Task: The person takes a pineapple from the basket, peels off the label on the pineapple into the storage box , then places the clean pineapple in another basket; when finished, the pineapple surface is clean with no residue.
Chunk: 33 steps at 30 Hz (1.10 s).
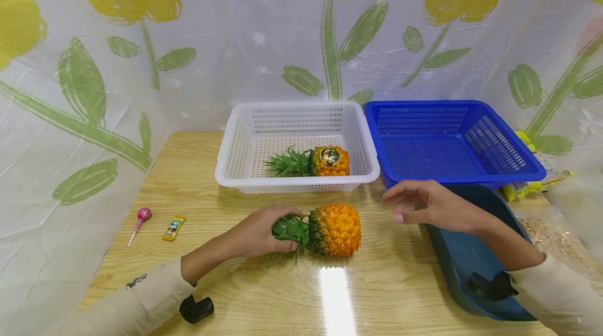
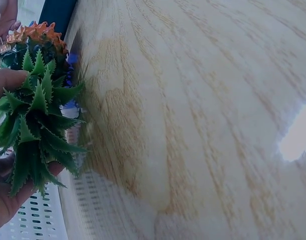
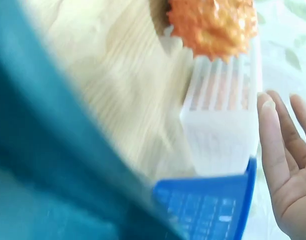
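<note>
In the head view, my left hand (image 1: 270, 231) grips the green leafy crown of an orange pineapple (image 1: 336, 230) in front of the white basket. The left wrist view shows thumb and fingers around the spiky leaves (image 2: 38, 120). My right hand (image 1: 438, 208) holds nothing; its fingers are relaxed above the near rim of the dark teal bin, to the right of the pineapple. A second pineapple (image 1: 332, 160), with a round label, lies on its side inside the white basket (image 1: 297, 181).
A blue basket (image 1: 461, 176) stands right of the white one. The dark teal bin (image 1: 452, 262) sits at the right front. A lollipop (image 1: 143, 214) and a small yellow packet (image 1: 174, 227) lie at the left. Yellow packaging (image 1: 520, 189) is behind the bin at the right.
</note>
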{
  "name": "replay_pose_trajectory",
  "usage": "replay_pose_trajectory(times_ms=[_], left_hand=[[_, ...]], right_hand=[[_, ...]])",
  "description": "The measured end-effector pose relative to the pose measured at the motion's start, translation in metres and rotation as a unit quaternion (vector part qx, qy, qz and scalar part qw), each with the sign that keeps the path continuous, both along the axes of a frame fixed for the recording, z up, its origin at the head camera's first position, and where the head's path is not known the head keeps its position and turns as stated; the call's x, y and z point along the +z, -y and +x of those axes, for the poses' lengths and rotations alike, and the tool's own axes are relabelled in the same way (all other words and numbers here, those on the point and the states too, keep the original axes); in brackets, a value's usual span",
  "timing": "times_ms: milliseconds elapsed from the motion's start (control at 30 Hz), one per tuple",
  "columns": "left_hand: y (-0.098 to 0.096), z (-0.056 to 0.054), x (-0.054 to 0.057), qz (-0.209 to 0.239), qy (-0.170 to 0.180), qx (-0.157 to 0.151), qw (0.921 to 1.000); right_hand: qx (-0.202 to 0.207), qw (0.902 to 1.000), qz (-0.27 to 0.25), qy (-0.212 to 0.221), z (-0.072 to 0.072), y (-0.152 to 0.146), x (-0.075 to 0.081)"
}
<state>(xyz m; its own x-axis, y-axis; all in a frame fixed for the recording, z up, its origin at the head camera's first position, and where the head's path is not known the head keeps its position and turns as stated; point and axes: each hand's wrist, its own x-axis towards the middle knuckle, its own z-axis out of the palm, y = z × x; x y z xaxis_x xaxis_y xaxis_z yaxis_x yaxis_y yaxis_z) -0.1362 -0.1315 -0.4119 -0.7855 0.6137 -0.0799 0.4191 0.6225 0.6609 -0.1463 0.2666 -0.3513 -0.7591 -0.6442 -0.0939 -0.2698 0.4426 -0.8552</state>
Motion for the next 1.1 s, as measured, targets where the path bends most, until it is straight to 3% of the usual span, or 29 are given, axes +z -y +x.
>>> replay_pose_trajectory(times_ms=[633, 1100], left_hand=[[0.001, 0.0, -0.001, 0.0, -0.005, -0.004, 1.0], [0.0, 0.001, -0.001, -0.002, -0.012, -0.001, 0.9999]], right_hand=[[-0.05, 0.9985, -0.022, 0.008, -0.002, 0.066, -0.014], [-0.034, 0.9989, 0.017, 0.028, 0.0, 0.095, -0.028]])
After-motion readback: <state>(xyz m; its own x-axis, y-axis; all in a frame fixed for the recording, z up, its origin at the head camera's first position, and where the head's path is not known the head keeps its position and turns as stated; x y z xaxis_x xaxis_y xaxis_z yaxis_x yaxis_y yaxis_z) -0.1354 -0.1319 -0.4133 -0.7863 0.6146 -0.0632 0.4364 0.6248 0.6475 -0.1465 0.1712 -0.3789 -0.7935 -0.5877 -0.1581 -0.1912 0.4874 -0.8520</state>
